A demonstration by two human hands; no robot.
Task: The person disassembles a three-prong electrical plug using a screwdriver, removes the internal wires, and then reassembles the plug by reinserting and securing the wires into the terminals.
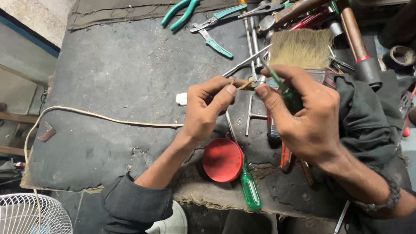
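Observation:
My left hand (207, 108) pinches the bare end of a thin white cable (100, 116) that trails off to the left across the dark bench (121, 71). A small white plug piece (181, 99) lies just left of that hand. My right hand (301, 114) grips a green-handled screwdriver (284, 90) and also pinches the brass-coloured wire tip (247, 83) between thumb and forefinger. Both hands meet at the bench's middle, fingertips almost touching.
A red round lid (222, 159) and a second green screwdriver (250, 188) lie near the front edge. Teal-handled pliers (181, 10), cutters (214, 30), a bristle brush (301, 47), hammers and a tape roll (402, 56) crowd the back right. A white fan guard (21, 216) stands below left.

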